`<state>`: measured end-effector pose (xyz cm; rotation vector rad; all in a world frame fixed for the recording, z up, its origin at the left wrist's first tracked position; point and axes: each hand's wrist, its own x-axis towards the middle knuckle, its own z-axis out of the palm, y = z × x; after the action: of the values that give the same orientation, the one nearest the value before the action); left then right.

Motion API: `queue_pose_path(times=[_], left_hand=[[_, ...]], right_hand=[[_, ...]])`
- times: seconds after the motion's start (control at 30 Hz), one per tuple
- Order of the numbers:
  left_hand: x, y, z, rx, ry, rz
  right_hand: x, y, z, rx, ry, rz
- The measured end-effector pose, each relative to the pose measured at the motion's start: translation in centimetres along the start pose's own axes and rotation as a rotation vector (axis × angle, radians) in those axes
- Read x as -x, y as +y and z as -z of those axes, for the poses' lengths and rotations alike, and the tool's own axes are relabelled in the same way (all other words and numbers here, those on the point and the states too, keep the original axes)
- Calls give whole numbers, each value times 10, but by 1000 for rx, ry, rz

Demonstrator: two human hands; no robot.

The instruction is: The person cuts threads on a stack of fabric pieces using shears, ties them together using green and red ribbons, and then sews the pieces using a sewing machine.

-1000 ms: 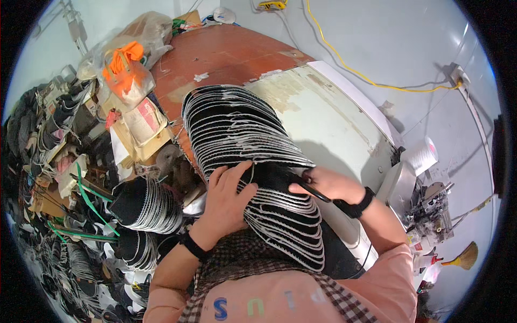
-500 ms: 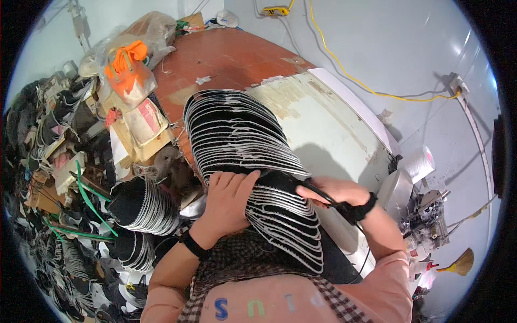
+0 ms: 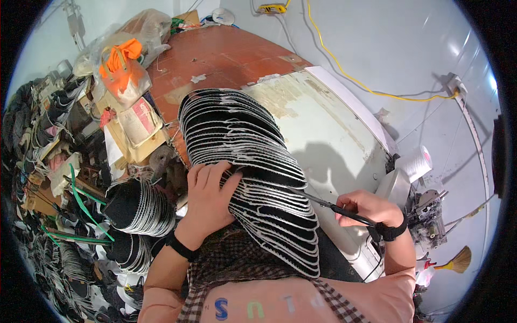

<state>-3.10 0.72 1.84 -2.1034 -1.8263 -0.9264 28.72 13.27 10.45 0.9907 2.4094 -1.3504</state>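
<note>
A long overlapping row of black curved fabric pieces (image 3: 231,126) with white stitched edges runs from the tabletop down to my lap. My left hand (image 3: 207,188) grips the near-left side of this row, its fingers on top, at a gap where one piece's black face shows. To the right, my right hand (image 3: 361,209) is closed round the black handles of a pair of scissors (image 3: 344,211). Their thin metal blades point left, with the tips in among the pieces' right edges; what lies between the blades is hidden. Dark bands circle both wrists.
Bundles of similar pieces (image 3: 126,204) and heaped scraps fill the left side. Beyond the row is a worn red-and-white table (image 3: 242,51), with a clear bag (image 3: 126,81) holding orange cloth. At right stand a sewing machine (image 3: 428,215) and a white thread cone (image 3: 417,161).
My right hand has moved right and slightly down, drawing the scissors outward so their blades now show. My left hand has shifted a little left with the row.
</note>
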Motion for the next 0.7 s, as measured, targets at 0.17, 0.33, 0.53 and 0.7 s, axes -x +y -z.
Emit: queue_pose_path(times=[0.17, 0.33, 0.53, 0.7], left_hand=[[-2, 0, -5, 78, 31, -109], [0, -2, -7, 116, 67, -82], [2, 0, -13, 177, 45, -117], [2, 1, -13, 195, 88, -90]], right_hand=[[-48, -1, 0, 11, -212, -110], [-84, -11, -8, -91, -211, -73], [-69, -20, 0, 135, -174, -169], [-76, -34, 14, 326, -153, -114]])
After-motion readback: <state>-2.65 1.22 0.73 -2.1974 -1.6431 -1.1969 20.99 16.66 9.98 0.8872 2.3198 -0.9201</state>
